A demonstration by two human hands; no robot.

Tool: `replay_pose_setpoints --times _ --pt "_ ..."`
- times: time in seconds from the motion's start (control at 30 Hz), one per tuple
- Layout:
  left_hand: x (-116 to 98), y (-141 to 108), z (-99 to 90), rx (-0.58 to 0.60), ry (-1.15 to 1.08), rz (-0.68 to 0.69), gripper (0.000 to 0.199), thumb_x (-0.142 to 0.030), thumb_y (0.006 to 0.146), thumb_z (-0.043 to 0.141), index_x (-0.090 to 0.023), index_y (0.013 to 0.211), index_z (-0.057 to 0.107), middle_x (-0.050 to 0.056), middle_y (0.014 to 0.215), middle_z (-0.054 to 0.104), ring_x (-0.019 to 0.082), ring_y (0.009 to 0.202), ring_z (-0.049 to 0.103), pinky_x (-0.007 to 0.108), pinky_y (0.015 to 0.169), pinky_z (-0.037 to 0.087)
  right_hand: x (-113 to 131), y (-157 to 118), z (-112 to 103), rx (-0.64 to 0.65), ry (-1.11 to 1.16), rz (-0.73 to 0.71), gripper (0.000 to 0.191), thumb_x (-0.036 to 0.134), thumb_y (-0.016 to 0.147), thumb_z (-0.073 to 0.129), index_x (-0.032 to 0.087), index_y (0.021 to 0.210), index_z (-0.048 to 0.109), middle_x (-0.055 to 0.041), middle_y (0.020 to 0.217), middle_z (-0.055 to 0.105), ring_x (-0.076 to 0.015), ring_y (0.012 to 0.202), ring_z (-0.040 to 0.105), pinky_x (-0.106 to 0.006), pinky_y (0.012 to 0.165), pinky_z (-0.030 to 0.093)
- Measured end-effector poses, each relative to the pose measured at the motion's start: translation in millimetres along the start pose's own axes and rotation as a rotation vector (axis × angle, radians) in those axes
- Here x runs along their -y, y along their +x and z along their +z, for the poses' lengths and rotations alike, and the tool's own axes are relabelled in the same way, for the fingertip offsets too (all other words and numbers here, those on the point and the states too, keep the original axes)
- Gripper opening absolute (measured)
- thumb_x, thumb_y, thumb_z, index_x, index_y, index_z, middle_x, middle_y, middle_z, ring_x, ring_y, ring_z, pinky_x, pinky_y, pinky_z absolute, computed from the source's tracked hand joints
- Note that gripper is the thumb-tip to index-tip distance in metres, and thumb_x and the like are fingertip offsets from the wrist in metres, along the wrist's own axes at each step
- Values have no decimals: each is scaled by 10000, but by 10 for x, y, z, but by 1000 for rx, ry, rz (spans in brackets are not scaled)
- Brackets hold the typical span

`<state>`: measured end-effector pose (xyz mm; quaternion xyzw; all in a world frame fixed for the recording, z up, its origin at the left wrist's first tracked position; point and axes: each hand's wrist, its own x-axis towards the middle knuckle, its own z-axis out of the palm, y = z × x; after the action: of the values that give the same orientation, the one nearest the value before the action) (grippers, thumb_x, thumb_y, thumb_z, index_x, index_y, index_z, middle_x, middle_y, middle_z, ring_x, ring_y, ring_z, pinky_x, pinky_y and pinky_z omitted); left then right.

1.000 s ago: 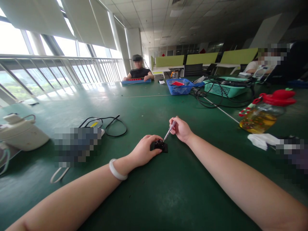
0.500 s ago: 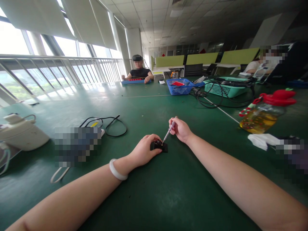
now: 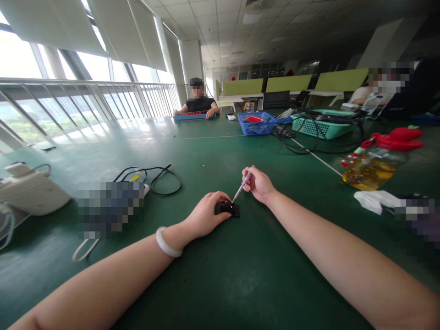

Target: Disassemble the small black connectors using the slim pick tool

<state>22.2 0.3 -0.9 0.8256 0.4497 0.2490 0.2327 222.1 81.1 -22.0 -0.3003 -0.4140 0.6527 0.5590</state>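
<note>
On the green tabletop [image 3: 220,279], my left hand [image 3: 206,214] grips a small black block-like piece [image 3: 235,211] between thumb and fingers. Its left part is covered by the hand, and small metallic spots show on top. My right hand [image 3: 258,184] is closed round a slim screwdriver [image 3: 243,185] with a clear handle. The shaft slants down to the left, and its tip meets the top of the black piece. Whether the tip sits in a screw is too small to tell.
A black cable [image 3: 167,181] and a blurred-out item lie left, near a cream pot-like container [image 3: 37,192]. At right stand a red-lidded bottle [image 3: 374,167] and white tissue [image 3: 374,199]. Farther back are blue [image 3: 257,126] and teal [image 3: 323,128] baskets. A person [image 3: 199,103] sits opposite.
The screwdriver's top end and the fingers of my right hand have shifted very slightly. My left hand and the black piece stay where they were.
</note>
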Motion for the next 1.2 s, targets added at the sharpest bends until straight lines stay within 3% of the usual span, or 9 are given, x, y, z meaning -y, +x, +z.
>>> replay_pose_setpoints --times 1.03,1.2 --pt "7 2 1 7 7 -10 312 -220 736 691 -238 1041 625 33 1063 639 228 1027 575 351 929 451 42 -15 -5 -12 58 -26 238 358 785 577 183 634 524 52 414 445 -84 347 420 -213 373 331" --pt "9 2 3 6 8 -8 321 -222 736 692 -237 1050 628 34 1069 637 226 1033 571 353 944 447 61 -40 28 43 88 -14 234 376 784 598 178 667 557 41 440 486 -98 369 471 -225 391 380"
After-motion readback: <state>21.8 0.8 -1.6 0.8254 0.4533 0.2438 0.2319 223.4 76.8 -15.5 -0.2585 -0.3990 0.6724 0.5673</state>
